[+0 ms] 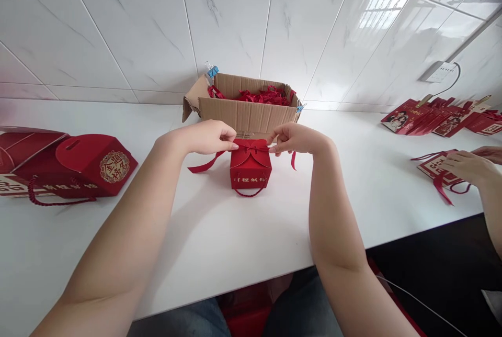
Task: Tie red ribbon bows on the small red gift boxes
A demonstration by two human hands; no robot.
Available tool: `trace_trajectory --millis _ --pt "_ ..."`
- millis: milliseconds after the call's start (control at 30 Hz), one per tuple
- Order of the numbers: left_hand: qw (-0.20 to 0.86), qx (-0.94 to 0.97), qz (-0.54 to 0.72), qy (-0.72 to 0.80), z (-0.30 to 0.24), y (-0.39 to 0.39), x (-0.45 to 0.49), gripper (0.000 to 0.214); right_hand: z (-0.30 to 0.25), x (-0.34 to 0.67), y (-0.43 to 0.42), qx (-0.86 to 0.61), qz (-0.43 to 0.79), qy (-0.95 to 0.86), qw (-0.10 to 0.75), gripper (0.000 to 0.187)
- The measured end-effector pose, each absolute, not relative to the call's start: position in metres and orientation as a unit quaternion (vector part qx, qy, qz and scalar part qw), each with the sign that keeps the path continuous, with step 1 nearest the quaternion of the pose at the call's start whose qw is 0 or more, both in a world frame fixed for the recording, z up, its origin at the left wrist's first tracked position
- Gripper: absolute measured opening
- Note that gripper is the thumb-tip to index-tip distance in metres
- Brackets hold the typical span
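Observation:
A small red gift box (251,171) with gold lettering stands upright on the white table (219,243), a cord loop hanging at its front. A red ribbon (204,164) crosses its top and trails off to the left and right. My left hand (207,137) pinches the ribbon at the box's upper left. My right hand (296,138) pinches it at the upper right. Both hands are closed on the ribbon just above the box lid.
Behind the box sits an open cardboard carton (245,109) holding red ribbons. A larger red gift box (84,166) lies on its side at left. Flat red boxes (439,117) are stacked far right, where another person's hand (465,167) rests on one.

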State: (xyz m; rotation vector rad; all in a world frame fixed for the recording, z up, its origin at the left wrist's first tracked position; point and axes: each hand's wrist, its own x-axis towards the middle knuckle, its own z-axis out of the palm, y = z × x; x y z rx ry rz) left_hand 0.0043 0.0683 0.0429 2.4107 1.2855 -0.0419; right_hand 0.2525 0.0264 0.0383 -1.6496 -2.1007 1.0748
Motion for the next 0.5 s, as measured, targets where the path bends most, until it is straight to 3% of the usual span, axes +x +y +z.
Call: trace_trajectory --millis 300,500 --pt "0.206 0.862 -0.012 0.464 0.0389 0.0735 0.0026 0.034 0.0352 0.2496 0.03 -0.573 0.363 -0.722 0.132 0.016" --pt "0.189 0.846 -0.037 0.496 0.0401 0.0722 0.0033 0.034 0.0323 0.2494 0.0343 -0.588 0.341 -0.731 0.067 0.021"
